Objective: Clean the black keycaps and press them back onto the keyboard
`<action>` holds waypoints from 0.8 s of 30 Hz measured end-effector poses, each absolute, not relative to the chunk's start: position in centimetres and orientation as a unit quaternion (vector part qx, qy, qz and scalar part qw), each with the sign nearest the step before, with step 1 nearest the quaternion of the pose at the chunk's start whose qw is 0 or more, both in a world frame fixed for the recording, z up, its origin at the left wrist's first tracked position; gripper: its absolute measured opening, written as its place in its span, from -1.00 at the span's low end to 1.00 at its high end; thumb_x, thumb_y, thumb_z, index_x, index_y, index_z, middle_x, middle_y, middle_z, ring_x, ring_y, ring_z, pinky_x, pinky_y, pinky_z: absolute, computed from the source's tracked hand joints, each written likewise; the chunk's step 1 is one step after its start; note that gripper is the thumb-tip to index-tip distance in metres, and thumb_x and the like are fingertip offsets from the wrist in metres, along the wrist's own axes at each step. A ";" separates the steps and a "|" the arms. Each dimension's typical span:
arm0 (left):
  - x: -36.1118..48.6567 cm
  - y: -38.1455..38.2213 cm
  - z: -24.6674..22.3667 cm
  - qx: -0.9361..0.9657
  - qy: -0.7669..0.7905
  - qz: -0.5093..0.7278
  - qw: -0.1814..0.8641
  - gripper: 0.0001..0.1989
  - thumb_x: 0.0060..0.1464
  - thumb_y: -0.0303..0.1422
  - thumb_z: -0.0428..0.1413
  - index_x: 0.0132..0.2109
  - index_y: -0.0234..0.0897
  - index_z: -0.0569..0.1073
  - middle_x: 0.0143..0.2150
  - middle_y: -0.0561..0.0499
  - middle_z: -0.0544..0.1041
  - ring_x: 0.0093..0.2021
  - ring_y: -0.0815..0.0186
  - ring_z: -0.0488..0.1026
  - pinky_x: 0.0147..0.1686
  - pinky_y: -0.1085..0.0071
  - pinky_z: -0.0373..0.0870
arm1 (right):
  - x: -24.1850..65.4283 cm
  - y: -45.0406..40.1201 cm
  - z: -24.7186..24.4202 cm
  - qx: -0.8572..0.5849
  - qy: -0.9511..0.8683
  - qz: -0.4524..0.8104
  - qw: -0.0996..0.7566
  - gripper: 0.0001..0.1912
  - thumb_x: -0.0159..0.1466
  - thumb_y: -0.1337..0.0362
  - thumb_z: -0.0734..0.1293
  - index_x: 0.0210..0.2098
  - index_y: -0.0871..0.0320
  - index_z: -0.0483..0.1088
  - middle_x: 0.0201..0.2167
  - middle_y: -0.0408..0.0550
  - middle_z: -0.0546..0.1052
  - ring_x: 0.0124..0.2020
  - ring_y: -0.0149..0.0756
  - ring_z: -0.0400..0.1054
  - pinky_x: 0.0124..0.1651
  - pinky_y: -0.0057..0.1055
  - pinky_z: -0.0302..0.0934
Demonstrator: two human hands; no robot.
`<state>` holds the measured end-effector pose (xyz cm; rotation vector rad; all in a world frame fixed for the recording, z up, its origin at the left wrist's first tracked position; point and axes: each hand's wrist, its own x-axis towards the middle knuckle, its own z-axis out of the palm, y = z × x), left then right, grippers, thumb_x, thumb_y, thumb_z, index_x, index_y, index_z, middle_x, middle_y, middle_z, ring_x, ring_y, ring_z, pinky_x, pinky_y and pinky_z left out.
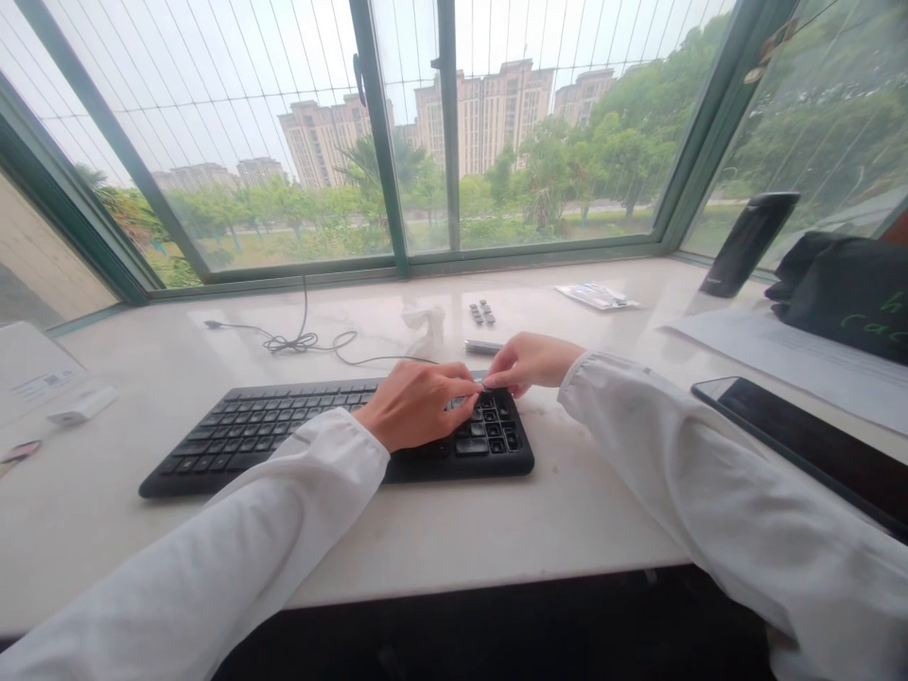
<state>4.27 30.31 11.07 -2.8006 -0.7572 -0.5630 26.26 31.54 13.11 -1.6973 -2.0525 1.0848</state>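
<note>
A black keyboard [284, 430] lies on the white sill-like table. On its number pad, several keys show bare square sockets without caps. Over the pad's upper part is my left hand [418, 407], its fingers closed and thumb pointing right. My right hand [529, 364] meets it at the pad's top right corner, thumb and finger pinched together. What sits between the fingertips is too small to make out. Just behind the keyboard is a small grey metal tool [482, 347], partly beside my right hand. Several loose keycaps [482, 312] stand farther back.
Behind the keyboard are a coiled cable [290, 340], a crumpled clear wrapper [424, 326] and a plastic packet [596, 296]. To the right are a phone [801, 445], papers [794, 364], a dark bag [844, 293] and a black bottle [750, 244]. A white box [35, 369] stands left.
</note>
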 end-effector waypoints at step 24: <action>4.8 30.4 10.6 -0.939 -0.268 -0.205 0.069 -0.73 0.12 -0.33 0.04 -0.10 -0.04 0.59 -0.10 0.18 0.61 -0.18 0.25 0.57 -0.27 0.37 0.45 | 26.0 31.5 12.7 -0.579 -0.709 0.378 0.137 -0.71 0.11 0.18 0.44 -0.27 0.29 0.58 -0.44 0.00 0.59 -0.42 -0.34 0.47 -0.25 -0.46 0.40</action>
